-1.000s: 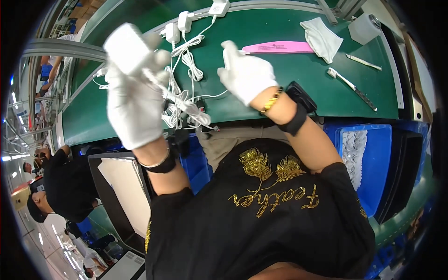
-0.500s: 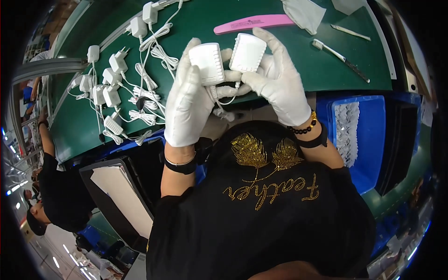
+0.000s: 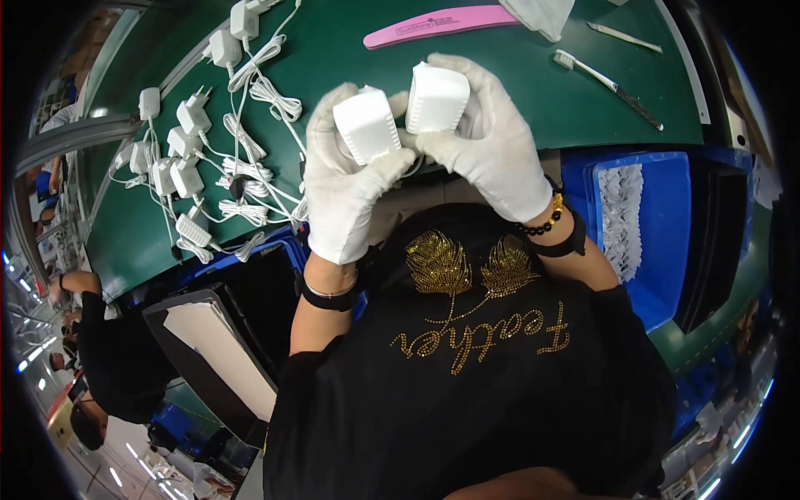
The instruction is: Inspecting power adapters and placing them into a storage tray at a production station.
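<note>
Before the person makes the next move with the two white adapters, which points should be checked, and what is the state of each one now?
1. Left hand grips the left white adapter: ok.
2. Right hand grips the right white adapter: ok.
3. The two adapters are apart, not pressed together: ok.
4. Cords free of tangles under the hands: cannot tell.
5. Bare green mat beyond the hands: ok.
6. Pink file and brush lie away from the hands: ok.
</note>
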{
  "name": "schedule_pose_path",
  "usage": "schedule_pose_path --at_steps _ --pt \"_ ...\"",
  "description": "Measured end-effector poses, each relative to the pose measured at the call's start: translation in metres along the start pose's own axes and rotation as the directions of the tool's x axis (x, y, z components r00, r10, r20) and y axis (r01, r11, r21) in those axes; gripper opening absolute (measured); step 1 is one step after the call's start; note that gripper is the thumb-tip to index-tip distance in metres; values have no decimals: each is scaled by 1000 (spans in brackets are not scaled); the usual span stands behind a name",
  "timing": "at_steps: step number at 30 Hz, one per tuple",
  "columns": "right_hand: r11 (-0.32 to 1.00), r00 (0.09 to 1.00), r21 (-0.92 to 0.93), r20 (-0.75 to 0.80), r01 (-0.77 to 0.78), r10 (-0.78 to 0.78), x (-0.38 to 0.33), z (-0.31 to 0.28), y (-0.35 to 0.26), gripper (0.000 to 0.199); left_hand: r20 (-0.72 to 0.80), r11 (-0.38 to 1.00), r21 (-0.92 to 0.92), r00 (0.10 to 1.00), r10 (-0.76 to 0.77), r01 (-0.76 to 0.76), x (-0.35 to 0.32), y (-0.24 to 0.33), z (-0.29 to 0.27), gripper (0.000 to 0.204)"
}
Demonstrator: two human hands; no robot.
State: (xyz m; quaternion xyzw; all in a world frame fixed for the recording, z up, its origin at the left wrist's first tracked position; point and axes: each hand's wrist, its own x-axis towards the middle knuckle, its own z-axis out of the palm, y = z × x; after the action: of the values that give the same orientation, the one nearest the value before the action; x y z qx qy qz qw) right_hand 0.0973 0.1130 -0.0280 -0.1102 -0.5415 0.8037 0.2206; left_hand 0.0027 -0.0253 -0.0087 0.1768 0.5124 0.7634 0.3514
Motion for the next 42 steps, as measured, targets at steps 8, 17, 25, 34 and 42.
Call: schedule_pose_path --at_steps 8,17,25,34,42 --pt "952 996 -293 27 87 -83 -10 -6 2 61 0 993 -4 993 120 -120 -5 -17 -1 76" --pt "849 975 -480 131 219 -177 -11 -2 -4 64 -99 985 -165 995 24 -40 -5 -10 10 72" --pt "825 960 -498 216 266 -179 -8 -6 -14 53 -63 976 154 984 166 -154 -5 -13 13 57" --pt "810 883 -415 397 414 -248 -8 -17 -10 45 -29 974 174 987 155 -148 -1 -18 5 55" --pt "947 992 -300 92 114 -90 -20 4 -12 57 -24 950 -313 1000 -12 4 2 -11 -1 36"
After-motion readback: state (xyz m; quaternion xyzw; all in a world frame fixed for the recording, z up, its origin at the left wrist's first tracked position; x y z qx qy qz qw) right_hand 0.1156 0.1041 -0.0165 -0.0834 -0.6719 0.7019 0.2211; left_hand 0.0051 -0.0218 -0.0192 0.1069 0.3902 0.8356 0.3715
